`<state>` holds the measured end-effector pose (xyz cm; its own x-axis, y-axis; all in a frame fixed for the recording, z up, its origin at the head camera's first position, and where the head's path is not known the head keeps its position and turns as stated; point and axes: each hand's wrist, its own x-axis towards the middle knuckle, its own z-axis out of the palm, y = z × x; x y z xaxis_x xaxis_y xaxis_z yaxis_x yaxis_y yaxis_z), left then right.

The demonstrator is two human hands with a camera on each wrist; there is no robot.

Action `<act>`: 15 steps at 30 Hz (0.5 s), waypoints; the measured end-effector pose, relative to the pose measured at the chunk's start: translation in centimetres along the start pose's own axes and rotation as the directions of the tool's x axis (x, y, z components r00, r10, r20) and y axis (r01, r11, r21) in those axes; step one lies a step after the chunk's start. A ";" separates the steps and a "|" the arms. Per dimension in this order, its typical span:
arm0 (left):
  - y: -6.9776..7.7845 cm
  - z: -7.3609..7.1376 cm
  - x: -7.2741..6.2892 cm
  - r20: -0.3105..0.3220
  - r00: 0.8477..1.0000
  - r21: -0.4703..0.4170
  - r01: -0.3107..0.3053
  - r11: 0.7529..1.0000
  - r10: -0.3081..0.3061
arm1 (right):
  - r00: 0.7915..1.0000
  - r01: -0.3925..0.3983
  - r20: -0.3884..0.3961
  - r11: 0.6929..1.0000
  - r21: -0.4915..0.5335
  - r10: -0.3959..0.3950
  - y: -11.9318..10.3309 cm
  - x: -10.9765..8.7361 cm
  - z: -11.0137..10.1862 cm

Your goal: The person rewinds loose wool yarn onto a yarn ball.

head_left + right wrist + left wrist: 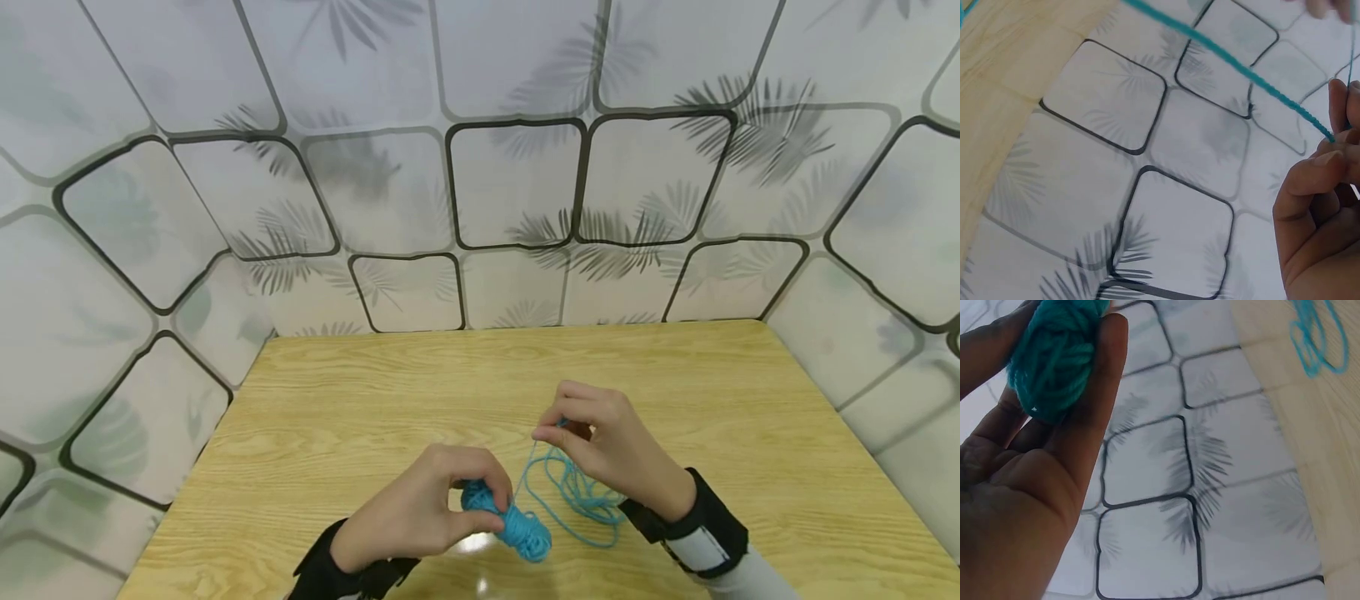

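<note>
Ball (527,533) is held near, left of the loose yarn (596,504), in the left hand (442,504), fingers and thumb curled round it; the right hand (600,429) pinches the strand (1229,57), fingertips closed. Even tension should prevent snags.

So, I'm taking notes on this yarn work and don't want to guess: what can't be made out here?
Head view: part of the yarn ball, covered by the fingers of the left hand.
Head view: any end of the loose yarn, lost among overlapping loops.
Left wrist view: the top of the yarn ball, cut off by the upper edge.
Right wrist view: part of the right hand, cut off by the right edge.
</note>
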<state>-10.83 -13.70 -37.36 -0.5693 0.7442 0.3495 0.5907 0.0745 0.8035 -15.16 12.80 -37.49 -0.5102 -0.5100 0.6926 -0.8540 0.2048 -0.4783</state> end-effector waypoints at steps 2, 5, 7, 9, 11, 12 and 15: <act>0.6 0.0 0.1 -0.013 0.999 -0.011 -0.037 0.999 0.036 | 1.000 -0.013 0.002 1.000 0.004 0.013 0.6 -0.1 0.3; 1.3 -0.1 0.3 -0.048 0.994 -0.028 -0.099 0.995 0.098 | 0.999 -0.042 0.010 0.999 0.019 0.042 1.2 -0.3 0.8; 1.5 -0.1 0.3 -0.092 0.989 -0.065 -0.122 0.990 0.116 | 0.999 -0.053 0.012 0.998 0.025 0.053 1.4 -0.3 1.2; 1.7 -0.2 0.3 -0.171 0.977 -0.098 -0.141 0.985 0.123 | 0.999 -0.042 0.024 0.998 0.042 0.041 1.5 -0.4 1.7; 1.7 -0.3 0.4 -0.274 0.951 -0.095 -0.172 0.980 0.140 | 0.999 -0.031 0.046 0.998 0.060 0.029 1.5 -0.5 2.3; 1.7 -0.3 0.4 -0.327 0.933 -0.083 -0.188 0.979 0.151 | 0.998 -0.030 0.059 0.997 0.070 0.026 1.4 -0.5 2.6; 1.6 -0.4 0.6 -0.449 0.871 -0.027 -0.237 0.971 0.200 | 0.996 -0.037 0.082 0.996 0.085 0.030 1.2 -0.8 3.2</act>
<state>-10.44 -13.41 -35.66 -0.6345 0.3645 0.6815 0.6932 -0.1217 0.7104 -15.44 10.81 -40.38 -0.5255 -0.5704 0.6313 -0.8228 0.1517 -0.5477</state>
